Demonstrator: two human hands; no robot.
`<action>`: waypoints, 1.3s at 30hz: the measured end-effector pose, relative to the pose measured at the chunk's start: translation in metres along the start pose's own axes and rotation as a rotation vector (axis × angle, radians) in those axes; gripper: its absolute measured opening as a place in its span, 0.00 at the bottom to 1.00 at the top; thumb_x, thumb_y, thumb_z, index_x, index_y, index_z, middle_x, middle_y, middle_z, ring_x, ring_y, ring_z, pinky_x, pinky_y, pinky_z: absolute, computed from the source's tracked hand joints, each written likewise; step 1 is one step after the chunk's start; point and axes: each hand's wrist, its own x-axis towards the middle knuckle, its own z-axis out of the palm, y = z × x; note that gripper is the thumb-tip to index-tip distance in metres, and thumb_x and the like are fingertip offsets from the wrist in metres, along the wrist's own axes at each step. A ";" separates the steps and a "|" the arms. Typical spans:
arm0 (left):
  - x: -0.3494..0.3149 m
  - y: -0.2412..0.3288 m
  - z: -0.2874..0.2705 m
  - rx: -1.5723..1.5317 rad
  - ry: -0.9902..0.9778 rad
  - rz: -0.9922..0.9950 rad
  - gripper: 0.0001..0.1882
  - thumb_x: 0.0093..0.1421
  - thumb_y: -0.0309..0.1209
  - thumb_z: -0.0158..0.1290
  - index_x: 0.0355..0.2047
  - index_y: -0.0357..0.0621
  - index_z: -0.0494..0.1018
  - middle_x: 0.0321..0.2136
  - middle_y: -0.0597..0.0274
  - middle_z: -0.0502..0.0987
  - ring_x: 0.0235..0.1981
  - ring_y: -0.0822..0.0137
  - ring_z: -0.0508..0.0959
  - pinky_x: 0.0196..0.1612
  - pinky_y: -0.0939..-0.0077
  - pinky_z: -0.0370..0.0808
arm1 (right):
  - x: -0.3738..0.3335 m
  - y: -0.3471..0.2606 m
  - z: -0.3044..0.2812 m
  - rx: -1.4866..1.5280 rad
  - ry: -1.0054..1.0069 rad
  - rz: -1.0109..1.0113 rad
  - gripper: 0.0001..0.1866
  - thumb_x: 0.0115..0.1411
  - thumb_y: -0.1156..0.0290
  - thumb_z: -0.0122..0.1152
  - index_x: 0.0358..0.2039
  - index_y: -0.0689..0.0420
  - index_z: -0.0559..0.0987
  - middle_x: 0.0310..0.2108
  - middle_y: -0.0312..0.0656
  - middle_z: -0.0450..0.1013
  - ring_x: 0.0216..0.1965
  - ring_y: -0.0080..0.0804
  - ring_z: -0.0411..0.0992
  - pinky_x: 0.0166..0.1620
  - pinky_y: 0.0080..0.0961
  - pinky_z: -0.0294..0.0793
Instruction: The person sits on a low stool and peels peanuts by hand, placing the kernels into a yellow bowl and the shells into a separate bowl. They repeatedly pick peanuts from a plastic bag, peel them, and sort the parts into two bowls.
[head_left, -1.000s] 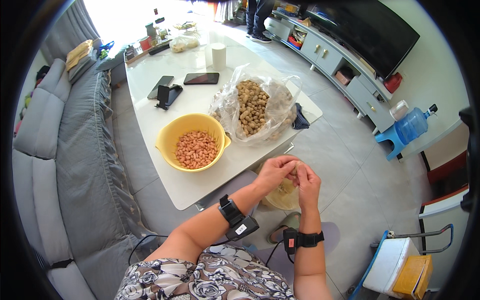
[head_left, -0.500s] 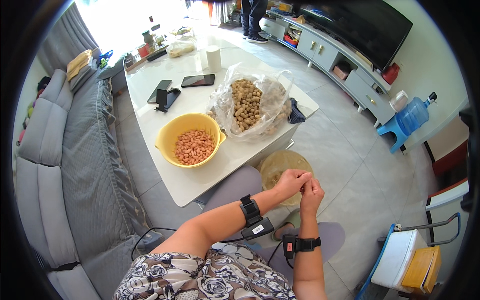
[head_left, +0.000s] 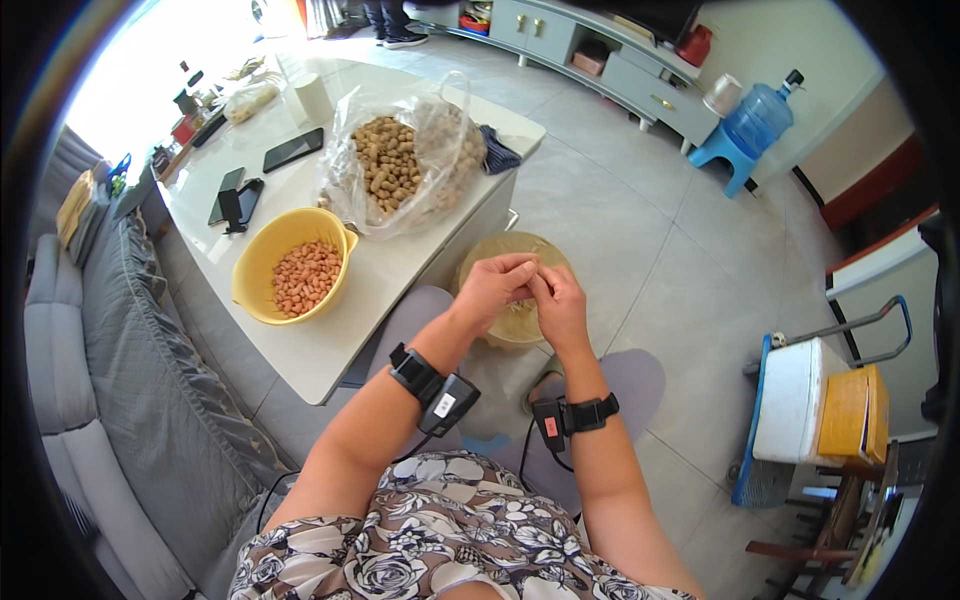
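Observation:
My left hand (head_left: 495,288) and my right hand (head_left: 560,308) meet fingertip to fingertip, both pinched closed. Whatever lies between the fingers is too small or hidden to make out. Below them on the floor stands a round yellowish bin (head_left: 520,250), with pale bits inside. A yellow colander-like bowl (head_left: 250,262) on the table holds shelled reddish peanuts (head_left: 305,277). Behind it, to the right, an open clear plastic bag (head_left: 440,150) is full of peanuts in their shells (head_left: 388,165). Black straps with small boxes circle both my wrists.
The white table (head_left: 330,350) has phones (head_left: 293,150), a phone stand (head_left: 238,205), a white cylinder (head_left: 312,98) and a dark cloth (head_left: 498,150). A grey sofa (head_left: 150,400) lies left. Rightward are a water jug (head_left: 758,120) on a blue stool and a cart with a white box (head_left: 795,400).
The view has turned to the right, so the table and its things sit further left. My hands stay together at the fingertips over the bin.

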 end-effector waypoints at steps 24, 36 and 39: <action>0.064 -0.034 -0.003 -0.457 0.178 -0.114 0.11 0.60 0.29 0.49 0.42 0.37 0.70 0.39 0.61 0.74 0.41 0.67 0.74 0.49 0.72 0.72 | 0.041 0.027 0.025 0.073 0.326 0.189 0.07 0.53 0.70 0.61 0.26 0.61 0.79 0.21 0.37 0.65 0.22 0.24 0.63 0.26 0.23 0.63; 0.069 -0.033 -0.003 -0.626 0.111 -0.075 0.10 0.61 0.26 0.47 0.41 0.36 0.69 0.37 0.57 0.74 0.40 0.66 0.75 0.48 0.72 0.73 | 0.045 0.040 0.036 0.993 0.368 0.577 0.10 0.60 0.68 0.55 0.37 0.62 0.76 0.34 0.37 0.72 0.36 0.24 0.70 0.38 0.18 0.69; 0.067 -0.029 -0.004 -0.630 0.126 -0.076 0.10 0.61 0.26 0.47 0.41 0.36 0.69 0.38 0.57 0.73 0.41 0.65 0.74 0.50 0.71 0.73 | 0.044 0.044 0.037 1.200 0.310 0.551 0.11 0.61 0.68 0.53 0.40 0.62 0.74 0.36 0.39 0.71 0.37 0.25 0.70 0.41 0.20 0.70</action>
